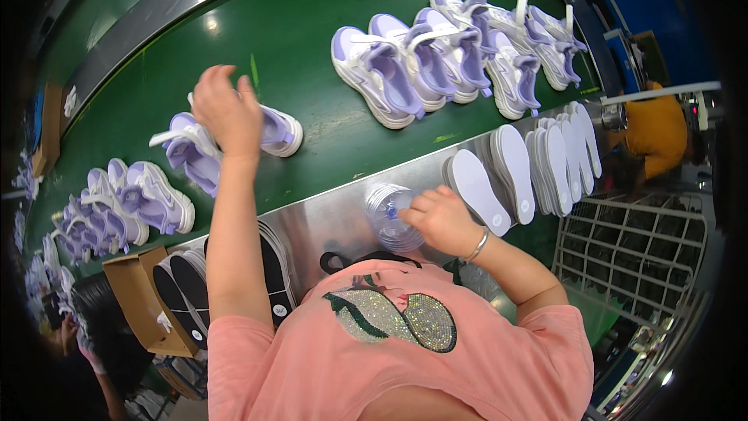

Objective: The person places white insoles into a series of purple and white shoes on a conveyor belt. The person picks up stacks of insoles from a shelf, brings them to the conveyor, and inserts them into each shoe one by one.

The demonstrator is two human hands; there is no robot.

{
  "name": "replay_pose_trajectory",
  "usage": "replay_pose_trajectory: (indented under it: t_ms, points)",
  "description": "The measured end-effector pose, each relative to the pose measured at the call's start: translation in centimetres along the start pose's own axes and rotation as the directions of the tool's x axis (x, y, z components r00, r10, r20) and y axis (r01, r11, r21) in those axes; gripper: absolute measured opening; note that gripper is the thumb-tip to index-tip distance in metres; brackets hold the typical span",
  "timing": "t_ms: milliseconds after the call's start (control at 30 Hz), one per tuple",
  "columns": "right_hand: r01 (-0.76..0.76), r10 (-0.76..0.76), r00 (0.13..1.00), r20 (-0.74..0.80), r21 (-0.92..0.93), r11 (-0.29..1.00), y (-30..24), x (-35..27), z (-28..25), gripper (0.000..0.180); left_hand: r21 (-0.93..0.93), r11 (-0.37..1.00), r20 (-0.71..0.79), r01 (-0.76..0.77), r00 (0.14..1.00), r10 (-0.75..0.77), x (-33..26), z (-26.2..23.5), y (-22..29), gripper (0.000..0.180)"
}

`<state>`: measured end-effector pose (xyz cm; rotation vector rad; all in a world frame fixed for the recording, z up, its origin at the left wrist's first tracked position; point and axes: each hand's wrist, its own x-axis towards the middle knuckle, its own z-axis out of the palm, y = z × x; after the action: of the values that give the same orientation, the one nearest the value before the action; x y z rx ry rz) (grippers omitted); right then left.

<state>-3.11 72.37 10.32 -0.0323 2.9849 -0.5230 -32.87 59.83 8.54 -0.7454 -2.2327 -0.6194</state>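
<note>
My left hand (226, 113) is over a pair of white and lilac sneakers on the green belt. Its thumb stands apart from the fingers, and nothing shows between them. One sneaker (193, 157), with its white strap raised, lies beside the wrist; the other sneaker (282, 131) is partly hidden behind the hand. My right hand (444, 222) is closed, fingertips at a round clear plastic container (383, 226) on the metal ledge. Something small and blue shows near those fingertips. Whatever the fingers pinch is hidden.
Several more sneakers (378, 74) stand at the belt's far right, others (152, 199) at its left. Stacks of pale insoles (477, 187) line the right ledge, dark-faced insoles (273, 265) the left, beside a cardboard box (136, 288). A wire rack (635, 242) and a person in orange (658, 129) are right.
</note>
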Motion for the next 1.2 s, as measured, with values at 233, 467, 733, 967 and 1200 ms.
replay_pose_trajectory:
  t_ms: [233,467,733,967,1200]
  points:
    - [-0.315,0.348,0.884,-0.312,0.152,0.937,4.0,-3.4,0.5,0.022,-0.625,0.778,0.577,-0.064,0.633,0.516,-6.3,5.1,11.6,0.034]
    - [-0.72,0.718,0.689,-0.096,0.023,0.694,8.9,-10.0,4.6,0.056,-0.443,0.862,0.63,-0.246,0.598,0.495,-7.3,4.7,12.5,0.017]
    - [-0.684,0.692,0.7,-0.178,0.112,0.721,8.7,-10.3,2.5,0.049,-0.495,0.801,0.513,0.337,0.857,-0.044,-8.2,4.1,8.3,0.035]
    - [-0.338,0.384,0.88,-0.279,0.198,0.92,5.7,-2.5,-4.4,0.014,-0.482,0.634,0.686,0.604,0.711,-0.155,-3.9,9.3,8.3,0.029]
    - [-0.003,0.028,0.998,0.055,-0.411,0.911,4.7,8.6,-3.3,0.008,-0.401,0.606,0.736,0.687,0.635,-0.233,-4.7,8.2,7.8,0.023]
